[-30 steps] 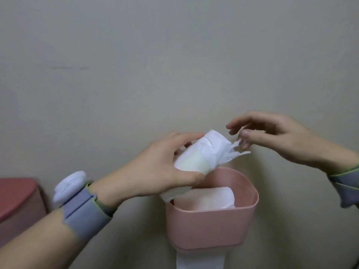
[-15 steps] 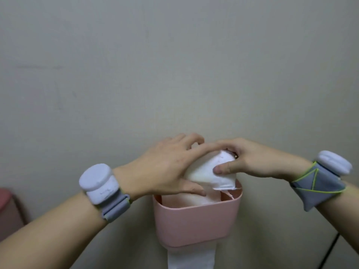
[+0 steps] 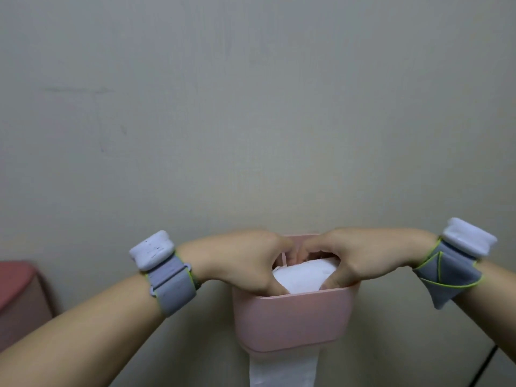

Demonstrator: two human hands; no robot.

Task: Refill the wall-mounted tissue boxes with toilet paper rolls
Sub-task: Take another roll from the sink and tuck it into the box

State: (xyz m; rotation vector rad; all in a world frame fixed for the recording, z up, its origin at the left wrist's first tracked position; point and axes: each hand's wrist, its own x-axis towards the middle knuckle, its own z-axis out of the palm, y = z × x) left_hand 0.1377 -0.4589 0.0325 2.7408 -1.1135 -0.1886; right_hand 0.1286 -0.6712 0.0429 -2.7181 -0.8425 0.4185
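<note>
A pink wall-mounted tissue box (image 3: 293, 319) hangs low in the middle, its top open. A white toilet paper roll (image 3: 303, 276) sits inside it, its top showing just below the rim. My left hand (image 3: 245, 261) grips the roll from the left, with fingers curled down into the box. From the right, my right hand (image 3: 354, 258) grips the same roll, thumb at the front rim. A strip of white paper (image 3: 282, 370) hangs out of the box's bottom.
A second pink box (image 3: 16, 297) is on the wall at the far left edge. A dark cable (image 3: 485, 364) runs down at the bottom right. Plain beige wall fills the upper view. Both wrists wear grey bands with white modules.
Both hands have pushed the roll down from above the rim into the pink box. The right hand went from reaching for the loose paper end to gripping the roll.
</note>
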